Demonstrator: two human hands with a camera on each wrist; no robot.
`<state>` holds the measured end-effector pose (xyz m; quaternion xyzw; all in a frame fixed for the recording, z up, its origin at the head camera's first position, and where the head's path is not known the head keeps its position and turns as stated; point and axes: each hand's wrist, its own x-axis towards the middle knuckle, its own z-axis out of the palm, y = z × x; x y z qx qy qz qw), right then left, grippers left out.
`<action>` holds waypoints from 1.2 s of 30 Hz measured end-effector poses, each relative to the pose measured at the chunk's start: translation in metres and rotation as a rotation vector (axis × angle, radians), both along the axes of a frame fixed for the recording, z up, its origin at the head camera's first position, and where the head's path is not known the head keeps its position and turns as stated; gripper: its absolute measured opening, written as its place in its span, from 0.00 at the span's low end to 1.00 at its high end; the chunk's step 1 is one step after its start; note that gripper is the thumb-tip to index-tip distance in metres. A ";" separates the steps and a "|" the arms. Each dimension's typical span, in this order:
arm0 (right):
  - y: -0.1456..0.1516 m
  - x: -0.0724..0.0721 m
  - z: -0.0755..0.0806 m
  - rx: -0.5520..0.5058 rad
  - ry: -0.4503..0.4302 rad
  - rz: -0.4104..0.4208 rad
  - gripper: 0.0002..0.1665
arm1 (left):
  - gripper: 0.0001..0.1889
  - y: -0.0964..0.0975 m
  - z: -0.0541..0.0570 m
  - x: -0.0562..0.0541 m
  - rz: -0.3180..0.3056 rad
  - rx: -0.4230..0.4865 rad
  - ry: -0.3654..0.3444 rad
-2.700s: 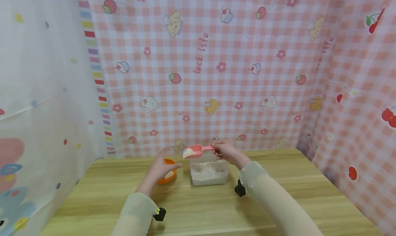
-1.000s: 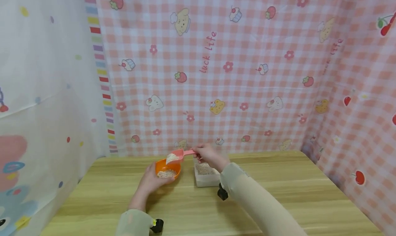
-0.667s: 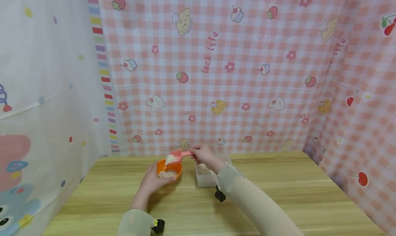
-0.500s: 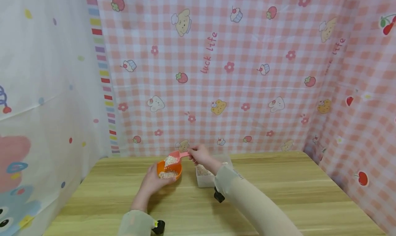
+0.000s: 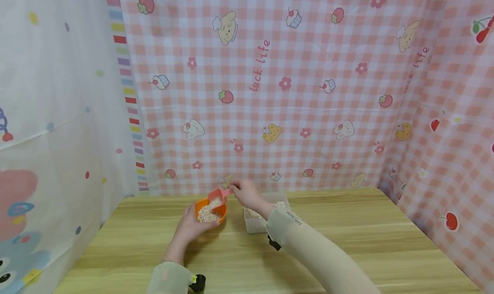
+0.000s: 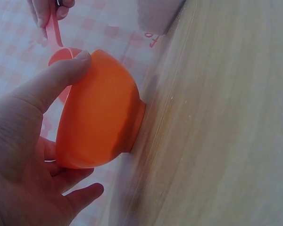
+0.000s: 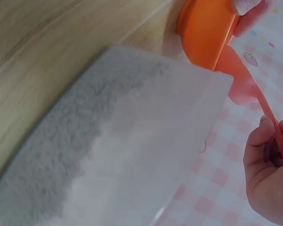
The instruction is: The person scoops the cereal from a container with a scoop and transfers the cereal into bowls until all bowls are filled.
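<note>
The right hand (image 5: 247, 194) has its grip on the pink scoop (image 7: 240, 80), which it pinches by the handle between thumb and fingers. The left hand (image 5: 190, 224) holds the orange bowl (image 6: 101, 110); its thumb is pressed at the rim and its fingers are around the other side. The scoop is tilted downward above the bowl, and pale flakes (image 5: 207, 214) slide from its lip onto the flakes which lie inside. The bowl appears to rest with its foot on the tabletop (image 5: 332, 242). To the right of it, just beside, stands a translucent container (image 5: 255, 226) with similar flakes, partly hidden below the right forearm. Both arms wear pale sleeves (image 5: 324, 253), with a dark device (image 5: 198, 283) at each wrist. Behind hangs a pink checked cloth (image 5: 308, 58) with cartoon prints.
</note>
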<state>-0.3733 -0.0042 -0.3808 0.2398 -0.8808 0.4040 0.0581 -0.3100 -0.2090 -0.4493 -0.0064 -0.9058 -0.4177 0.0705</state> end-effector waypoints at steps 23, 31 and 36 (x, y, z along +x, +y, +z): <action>0.021 0.006 0.014 0.151 0.125 0.022 0.13 | 0.58 -0.001 0.004 0.003 0.000 -0.001 0.006; 0.029 0.004 0.004 -0.029 -0.025 -0.005 0.14 | 0.60 0.001 0.002 0.002 0.005 0.003 -0.021; 0.038 0.001 0.001 -0.205 -0.180 -0.025 0.15 | 0.61 0.001 0.002 0.001 0.003 0.005 -0.027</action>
